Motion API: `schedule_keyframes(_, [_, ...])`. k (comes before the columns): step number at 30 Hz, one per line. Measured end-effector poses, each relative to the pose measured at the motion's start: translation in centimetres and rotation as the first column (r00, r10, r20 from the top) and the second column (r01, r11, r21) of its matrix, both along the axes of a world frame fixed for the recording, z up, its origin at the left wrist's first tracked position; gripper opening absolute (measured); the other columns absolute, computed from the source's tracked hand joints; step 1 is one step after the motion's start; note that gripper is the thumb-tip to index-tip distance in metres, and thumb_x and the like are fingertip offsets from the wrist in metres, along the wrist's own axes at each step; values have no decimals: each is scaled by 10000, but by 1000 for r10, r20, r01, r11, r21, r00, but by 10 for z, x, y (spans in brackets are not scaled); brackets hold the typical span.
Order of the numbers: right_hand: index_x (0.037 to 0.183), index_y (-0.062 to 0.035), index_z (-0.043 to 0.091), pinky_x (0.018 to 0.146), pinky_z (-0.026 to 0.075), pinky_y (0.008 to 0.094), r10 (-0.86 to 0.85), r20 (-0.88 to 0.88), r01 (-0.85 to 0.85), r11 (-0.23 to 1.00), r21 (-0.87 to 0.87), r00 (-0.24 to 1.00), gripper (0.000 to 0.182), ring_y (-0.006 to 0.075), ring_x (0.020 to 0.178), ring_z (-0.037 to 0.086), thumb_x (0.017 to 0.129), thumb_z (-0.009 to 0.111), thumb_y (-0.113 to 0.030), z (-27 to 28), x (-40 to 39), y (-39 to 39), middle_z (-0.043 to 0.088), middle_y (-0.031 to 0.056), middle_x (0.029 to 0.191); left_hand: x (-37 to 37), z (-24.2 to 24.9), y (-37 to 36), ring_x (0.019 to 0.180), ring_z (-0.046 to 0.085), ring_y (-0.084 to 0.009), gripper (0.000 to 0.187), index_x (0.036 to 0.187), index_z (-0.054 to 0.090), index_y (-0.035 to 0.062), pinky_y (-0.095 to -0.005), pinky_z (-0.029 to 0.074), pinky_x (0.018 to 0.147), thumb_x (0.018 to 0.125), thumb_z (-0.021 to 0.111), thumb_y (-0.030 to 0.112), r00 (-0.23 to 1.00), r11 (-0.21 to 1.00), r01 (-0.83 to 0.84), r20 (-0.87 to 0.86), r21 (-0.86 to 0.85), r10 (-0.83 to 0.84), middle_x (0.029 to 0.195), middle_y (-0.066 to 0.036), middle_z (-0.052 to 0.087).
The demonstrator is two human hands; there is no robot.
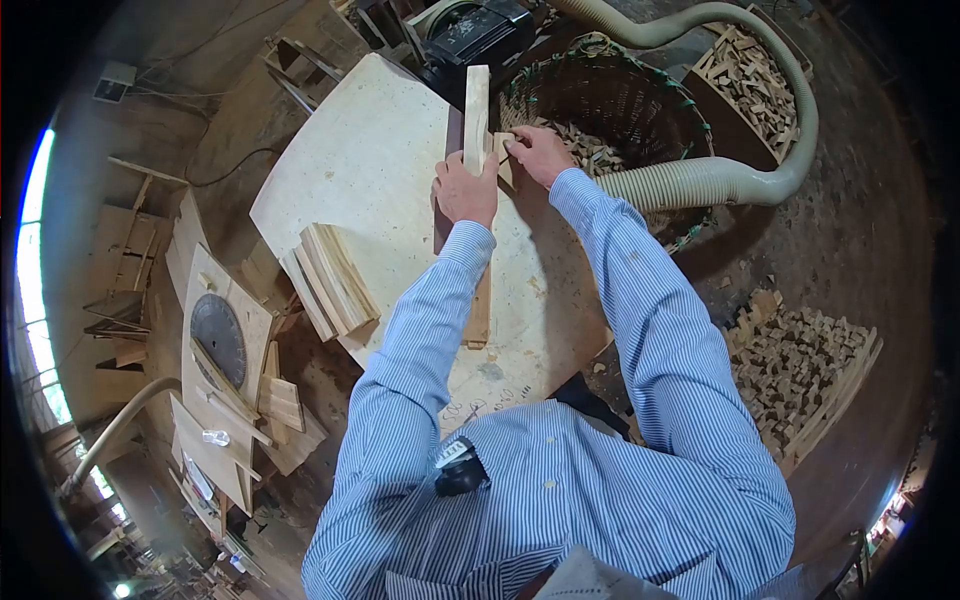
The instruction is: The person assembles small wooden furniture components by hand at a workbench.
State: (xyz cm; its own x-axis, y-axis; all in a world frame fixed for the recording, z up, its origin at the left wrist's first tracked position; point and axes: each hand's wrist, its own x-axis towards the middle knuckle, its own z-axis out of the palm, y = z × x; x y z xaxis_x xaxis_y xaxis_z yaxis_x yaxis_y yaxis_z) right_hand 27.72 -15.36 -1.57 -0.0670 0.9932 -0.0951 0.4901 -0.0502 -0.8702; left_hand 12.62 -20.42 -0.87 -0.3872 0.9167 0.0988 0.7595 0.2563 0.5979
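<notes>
My left hand (465, 192) is wrapped round a pale wooden board (478, 105) that points away from me over the worktable (370, 150). Just right of it, the bent fingers of my right hand (541, 155) close on a small wooden block (503, 146) beside the board. A dark strip (453, 130) runs along the board's left side. Under my left wrist, a longer wooden piece (480, 318) reaches toward me. A stack of wooden boards (335, 280) sits on the table's left edge.
Behind my right hand stands a wicker basket (620, 85) with wood scraps. A ribbed hose (690, 187) curves round it. Small blocks (800, 370) are piled at the right. A black machine (480, 40) is at the far edge; a round saw blade (218, 340) lies left.
</notes>
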Motion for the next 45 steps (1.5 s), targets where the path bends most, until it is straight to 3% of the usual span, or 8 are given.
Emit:
schedule_keyframes(6, [1325, -52, 725, 957, 565, 395, 37, -199, -71, 984, -163, 979, 421, 285, 1056, 746, 987, 698, -301, -2, 2, 6, 781, 180, 1163, 0, -1, -2, 1230, 565, -387, 647, 1317, 646, 47, -496, 447, 1090, 882, 782, 506, 999, 999, -33, 35, 33, 32, 1282, -179, 609])
schedule_keyframes(12, [1335, 12, 696, 893, 563, 361, 57, -110, -49, 996, 70, 992, 441, 235, 982, 734, 997, 717, -270, -19, -4, 14, 783, 168, 1112, 3, 6, 0, 1272, 574, -370, 697, 1326, 660, 52, -489, 455, 1100, 850, 812, 538, 998, 998, -59, -13, -8, 59, 1303, -170, 624])
schedule_keyframes(19, [1446, -9, 610, 994, 548, 434, 67, -68, -62, 996, 71, 995, 593, 365, 1119, 727, 974, 706, -354, -7, 11, -22, 742, 229, 1236, 0, 5, 4, 1269, 577, -369, 691, 1314, 663, 56, -490, 452, 1104, 836, 831, 526, 998, 997, -67, 7, -32, 67, 1297, -170, 625])
schedule_keyframes(21, [1490, 20, 548, 995, 541, 439, -109, -267, 139, 986, 96, 958, 638, 371, 1133, 714, 990, 703, -345, 12, 29, -71, 726, 249, 1234, -3, -1, 7, 1263, 578, -367, 692, 1316, 661, 55, -490, 449, 1105, 838, 826, 527, 999, 998, -53, 0, -37, 53, 1295, -172, 624])
schedule_keyframes(25, [1370, 38, 612, 966, 522, 460, -83, 48, 62, 935, 349, 995, 521, 413, 1107, 669, 991, 721, -302, 13, 101, -205, 696, 245, 1215, -6, 1, 15, 1258, 579, -366, 688, 1313, 660, 52, -490, 450, 1101, 842, 817, 527, 998, 998, -56, 18, -29, 56, 1286, -172, 623])
schedule_keyframes(30, [1338, 13, 606, 870, 519, 510, -149, 519, 94, 987, 131, 842, 560, 437, 1043, 671, 1010, 678, -435, 1, 154, -351, 699, 245, 1090, -16, 4, 30, 1269, 554, -353, 687, 1343, 642, 61, -478, 444, 1120, 840, 826, 492, 998, 996, -59, 25, -67, 61, 1304, -154, 606])
schedule_keyframes(33, [1213, -7, 626, 802, 546, 531, -66, 390, 165, 960, -226, 918, 514, 458, 936, 703, 1029, 632, -486, -2, 152, -356, 717, 259, 987, -23, 4, 43, 1272, 553, -353, 683, 1344, 639, 60, -479, 442, 1122, 843, 821, 488, 998, 996, -57, 20, -63, 58, 1313, -156, 605])
schedule_keyframes(45, [1046, -34, 600, 733, 567, 552, -41, 518, 112, 988, -107, 854, 499, 460, 841, 721, 1031, 618, -532, -12, 113, -289, 729, 257, 896, -64, 0, 106, 1263, 584, -361, 679, 1310, 666, 64, -478, 459, 1108, 834, 822, 522, 998, 998, -69, -14, -9, 69, 1300, -169, 635])
